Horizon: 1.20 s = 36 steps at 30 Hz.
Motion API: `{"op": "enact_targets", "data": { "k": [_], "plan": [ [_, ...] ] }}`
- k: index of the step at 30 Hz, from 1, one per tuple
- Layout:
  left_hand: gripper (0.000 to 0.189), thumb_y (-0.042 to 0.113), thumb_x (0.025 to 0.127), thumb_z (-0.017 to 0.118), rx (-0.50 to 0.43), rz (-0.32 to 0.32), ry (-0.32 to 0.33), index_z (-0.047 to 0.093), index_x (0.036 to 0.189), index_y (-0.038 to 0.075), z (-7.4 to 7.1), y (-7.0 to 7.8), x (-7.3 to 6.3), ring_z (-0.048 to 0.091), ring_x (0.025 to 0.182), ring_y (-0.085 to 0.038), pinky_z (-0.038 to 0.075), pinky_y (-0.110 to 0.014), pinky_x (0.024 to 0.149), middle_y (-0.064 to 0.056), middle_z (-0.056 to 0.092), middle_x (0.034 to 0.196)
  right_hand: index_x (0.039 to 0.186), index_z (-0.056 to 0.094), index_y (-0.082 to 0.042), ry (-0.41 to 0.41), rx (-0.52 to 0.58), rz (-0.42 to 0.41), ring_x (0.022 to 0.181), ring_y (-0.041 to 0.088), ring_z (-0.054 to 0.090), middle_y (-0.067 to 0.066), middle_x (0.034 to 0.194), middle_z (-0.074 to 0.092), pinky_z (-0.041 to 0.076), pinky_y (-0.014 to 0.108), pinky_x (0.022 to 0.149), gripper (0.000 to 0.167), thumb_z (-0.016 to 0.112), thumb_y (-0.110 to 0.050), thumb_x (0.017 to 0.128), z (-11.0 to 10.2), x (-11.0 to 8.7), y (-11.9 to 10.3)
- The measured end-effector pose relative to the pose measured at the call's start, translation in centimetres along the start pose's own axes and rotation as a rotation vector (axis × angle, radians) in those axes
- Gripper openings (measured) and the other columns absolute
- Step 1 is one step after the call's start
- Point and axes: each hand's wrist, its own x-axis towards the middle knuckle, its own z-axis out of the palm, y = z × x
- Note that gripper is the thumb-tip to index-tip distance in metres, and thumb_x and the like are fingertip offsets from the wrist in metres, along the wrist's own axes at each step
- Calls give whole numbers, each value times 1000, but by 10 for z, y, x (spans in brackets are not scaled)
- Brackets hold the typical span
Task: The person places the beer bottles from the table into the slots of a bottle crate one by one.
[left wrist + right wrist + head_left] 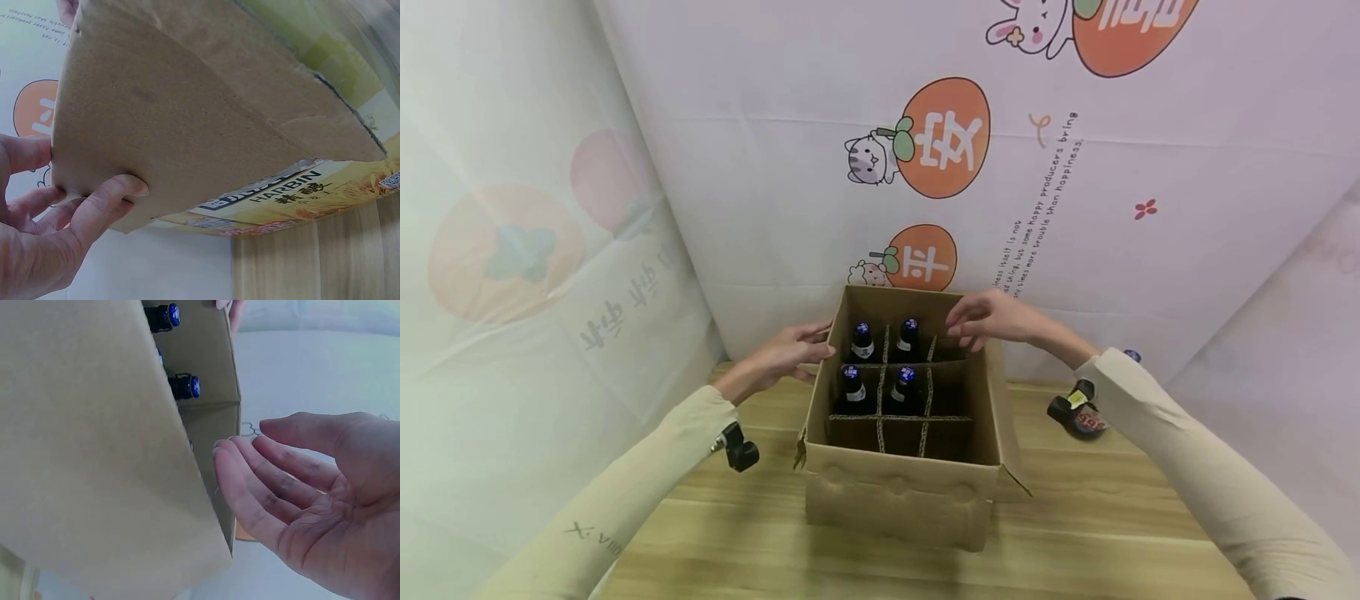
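An upright, open-topped cardboard box (pixel 898 492) has dividers inside. Several dark bottles (pixel 906 392) with blue caps stand in its left and middle columns, in the back two rows. At the box's back left, my left hand (pixel 782 354) grips the edge of the side flap (pixel 181 100); the left wrist view has one digit bent onto the flap's face and others at its edge. Above the back right compartment hovers my right hand (pixel 988 319). Its fingers are loosely bent and hold nothing, as the right wrist view (pixel 312 494) also shows. That compartment's bottom is hidden.
A dark round object with a red label (pixel 1088 423) stands on the wooden table (pixel 1097 517), right of the box. Near it a blue cap (pixel 1132 355) peeks out behind the right sleeve. White printed cloth (pixel 775 175) rises behind the box and at both sides.
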Motion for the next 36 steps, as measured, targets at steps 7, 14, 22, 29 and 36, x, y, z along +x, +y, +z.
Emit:
{"op": "enact_targets", "data": {
  "k": [7,14,22,29,36],
  "plan": [
    [76,13,103,61,3,-10,-3,20,168,14,0,1,1,43,145,-50,59,-51,101,-27,34,165,119,65,16,76,28,-83,83,24,76,28,109,75,67,40,73,24,64,2,99,-11,-16,12],
    [77,14,104,61,9,-6,-9,19,168,14,0,4,1,42,146,-49,59,-52,102,-27,24,169,120,63,19,187,57,-146,83,16,75,36,111,71,68,41,73,24,62,5,100,-18,-32,29],
    [77,14,104,60,10,-8,-11,18,168,12,-1,4,-1,41,146,-51,58,-52,103,-28,20,170,121,66,14,365,57,-112,79,9,73,15,103,77,67,34,72,24,63,-1,102,-20,-51,55],
    [76,15,104,60,12,-10,-11,19,168,13,-1,2,0,39,147,-51,57,-53,104,-27,28,168,121,66,9,439,17,-32,79,5,71,16,105,77,64,25,71,24,65,-7,103,-22,-72,72],
    [77,15,104,62,2,-18,-8,20,169,16,-1,2,-1,40,147,-50,57,-53,104,-25,20,171,121,67,10,500,-60,-18,82,-1,69,33,113,71,62,18,71,24,65,-6,102,-20,-89,99]
  ]
}}
